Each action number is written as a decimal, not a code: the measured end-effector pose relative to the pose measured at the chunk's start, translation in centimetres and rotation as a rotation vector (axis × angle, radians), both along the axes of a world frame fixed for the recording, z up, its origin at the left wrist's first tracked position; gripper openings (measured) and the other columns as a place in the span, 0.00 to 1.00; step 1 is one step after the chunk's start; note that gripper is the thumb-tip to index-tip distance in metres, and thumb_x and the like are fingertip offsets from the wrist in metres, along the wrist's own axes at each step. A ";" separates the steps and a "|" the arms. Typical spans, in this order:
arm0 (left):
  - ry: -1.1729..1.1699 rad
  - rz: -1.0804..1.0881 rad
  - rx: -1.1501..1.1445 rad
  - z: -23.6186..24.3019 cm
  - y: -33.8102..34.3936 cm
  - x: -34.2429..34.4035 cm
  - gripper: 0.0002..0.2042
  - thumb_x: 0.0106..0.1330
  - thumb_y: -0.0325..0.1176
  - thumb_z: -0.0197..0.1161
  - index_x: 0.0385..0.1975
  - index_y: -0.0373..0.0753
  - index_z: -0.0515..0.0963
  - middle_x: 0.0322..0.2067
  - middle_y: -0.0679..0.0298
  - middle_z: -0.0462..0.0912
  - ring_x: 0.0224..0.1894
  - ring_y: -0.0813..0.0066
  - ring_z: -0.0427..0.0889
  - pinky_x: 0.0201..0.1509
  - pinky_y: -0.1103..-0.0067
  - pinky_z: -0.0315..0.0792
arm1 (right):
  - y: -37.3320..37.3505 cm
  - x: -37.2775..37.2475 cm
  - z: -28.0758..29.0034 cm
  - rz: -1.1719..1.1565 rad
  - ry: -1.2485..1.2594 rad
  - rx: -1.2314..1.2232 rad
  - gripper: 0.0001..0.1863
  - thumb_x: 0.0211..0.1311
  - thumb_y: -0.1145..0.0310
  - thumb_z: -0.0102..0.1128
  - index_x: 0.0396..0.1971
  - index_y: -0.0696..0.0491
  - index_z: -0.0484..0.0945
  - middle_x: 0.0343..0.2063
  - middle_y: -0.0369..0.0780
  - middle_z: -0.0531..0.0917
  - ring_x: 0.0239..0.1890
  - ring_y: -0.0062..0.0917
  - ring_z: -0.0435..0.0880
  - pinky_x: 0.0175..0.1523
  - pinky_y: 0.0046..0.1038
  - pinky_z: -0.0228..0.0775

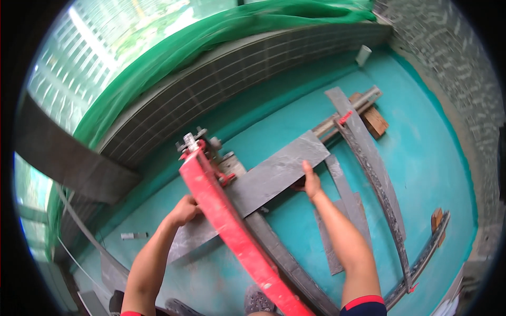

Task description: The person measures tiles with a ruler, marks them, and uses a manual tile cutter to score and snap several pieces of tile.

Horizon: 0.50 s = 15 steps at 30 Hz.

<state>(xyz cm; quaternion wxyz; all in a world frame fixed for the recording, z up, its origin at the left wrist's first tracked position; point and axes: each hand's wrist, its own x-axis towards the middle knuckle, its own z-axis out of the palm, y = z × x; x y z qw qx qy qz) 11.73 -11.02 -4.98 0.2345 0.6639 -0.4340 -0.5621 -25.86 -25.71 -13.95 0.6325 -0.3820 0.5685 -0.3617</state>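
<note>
A long grey marbled tile (pixel 279 174) lies across a manual tile cutter, under its long red beam (pixel 237 237), which has a metal and red mechanism (pixel 208 158) at the far end. My left hand (pixel 185 210) holds the tile just left of the beam, its fingers curled and partly hidden. My right hand (pixel 311 183) grips the tile's near edge right of the beam, thumb on top and fingers underneath. Narrower grey strips (pixel 337 176) lie beneath and beyond my right arm.
A metal support frame (pixel 374 192) with red clamps and another grey strip rests at right on wooden blocks (pixel 377 124). The teal floor (pixel 421 158) meets a tiled low wall (pixel 237 63) draped with green netting (pixel 158 45). A white pipe piece (pixel 362 55) stands at the back.
</note>
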 end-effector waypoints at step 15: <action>-0.269 0.017 0.006 -0.2 0.4 -0.3 0.14 0.52 0.42 0.68 0.26 0.37 0.81 0.25 0.56 0.82 0.29 0.63 0.79 0.37 0.71 0.72 | 24.5 1.8 33.2 0.690 0.491 0.211 0.24 0.61 0.62 0.58 0.53 0.56 0.64 0.31 0.39 0.79 0.27 0.24 0.79 0.35 0.29 0.74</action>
